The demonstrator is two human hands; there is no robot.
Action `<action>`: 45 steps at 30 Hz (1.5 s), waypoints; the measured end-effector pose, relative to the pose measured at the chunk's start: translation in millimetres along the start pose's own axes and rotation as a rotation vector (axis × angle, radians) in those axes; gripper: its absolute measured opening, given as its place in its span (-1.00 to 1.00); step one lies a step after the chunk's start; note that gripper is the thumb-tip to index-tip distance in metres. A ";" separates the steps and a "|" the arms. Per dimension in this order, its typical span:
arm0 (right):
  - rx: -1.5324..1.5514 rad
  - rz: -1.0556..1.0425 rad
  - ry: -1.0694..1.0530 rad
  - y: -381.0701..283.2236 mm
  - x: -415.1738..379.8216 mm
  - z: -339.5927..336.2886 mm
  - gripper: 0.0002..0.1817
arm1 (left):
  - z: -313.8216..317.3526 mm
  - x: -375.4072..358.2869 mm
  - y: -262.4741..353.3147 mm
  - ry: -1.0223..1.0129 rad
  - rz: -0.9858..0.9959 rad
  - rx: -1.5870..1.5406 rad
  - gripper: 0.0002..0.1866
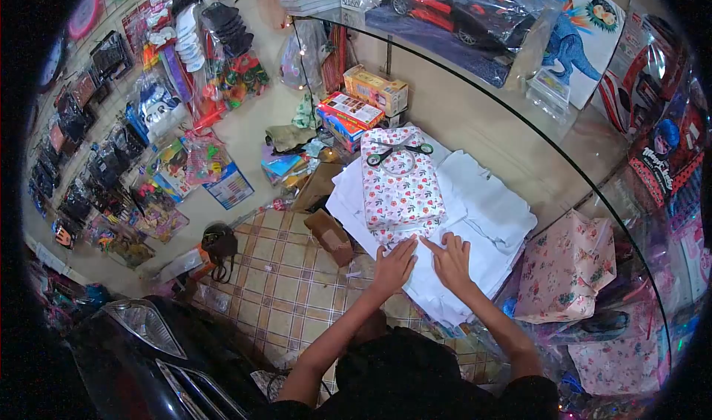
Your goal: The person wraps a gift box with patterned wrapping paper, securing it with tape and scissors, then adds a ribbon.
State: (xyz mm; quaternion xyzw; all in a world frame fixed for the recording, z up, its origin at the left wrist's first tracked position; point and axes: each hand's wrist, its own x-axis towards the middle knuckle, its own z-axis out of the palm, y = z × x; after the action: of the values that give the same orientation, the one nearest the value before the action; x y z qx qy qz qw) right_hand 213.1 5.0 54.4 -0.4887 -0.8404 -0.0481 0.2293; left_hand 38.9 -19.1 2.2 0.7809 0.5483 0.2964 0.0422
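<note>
A box wrapped in white paper with a red floral print lies on white sheets. On top of it rest scissors with dark and green handles and what looks like a clear ring of tape. My left hand lies with fingers stretched at the near end of the box, touching the patterned paper there. Close beside it, my right hand has its index finger extended to the same paper edge, the other fingers partly bent. Neither hand shows anything held.
Small boxes stand behind the sheets, and an open cardboard box is at their left. Pink floral-wrapped boxes are at right, by a glass shelf edge. A helmet and a black motorbike are at left.
</note>
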 end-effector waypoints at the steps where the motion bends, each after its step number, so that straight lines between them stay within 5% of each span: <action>1: -0.008 -0.002 0.003 0.9 0.0 -1.5 -0.54 | 0.4 -0.3 -1.7 0.000 0.012 0.012 -0.52; 12: -0.055 0.082 -0.139 -6.1 13.1 -19.1 -0.65 | -0.8 0.5 -9.6 0.017 0.082 0.050 -0.54; 16: 0.153 -0.132 -0.016 -3.2 23.3 6.9 -0.55 | -5.3 0.3 -13.9 0.016 0.113 0.007 -0.57; 27: 0.115 -0.077 -0.184 1.5 24.0 17.8 -0.63 | -14.5 21.3 -55.0 0.024 0.194 -0.208 -0.71; 37: 0.134 -0.089 -0.144 1.3 22.2 22.6 -0.64 | -15.3 23.8 -72.4 -0.011 0.391 0.203 -0.61; 45: 0.107 -0.093 -0.132 5.2 20.6 23.0 -0.61 | -13.2 20.7 -91.4 -0.022 0.566 0.244 -0.54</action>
State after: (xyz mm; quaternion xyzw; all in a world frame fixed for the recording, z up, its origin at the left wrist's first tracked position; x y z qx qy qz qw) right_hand 201.1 31.1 42.1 -0.4384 -0.8768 0.0185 0.1966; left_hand -39.1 31.8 -14.1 0.9051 0.3399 0.2199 -0.1303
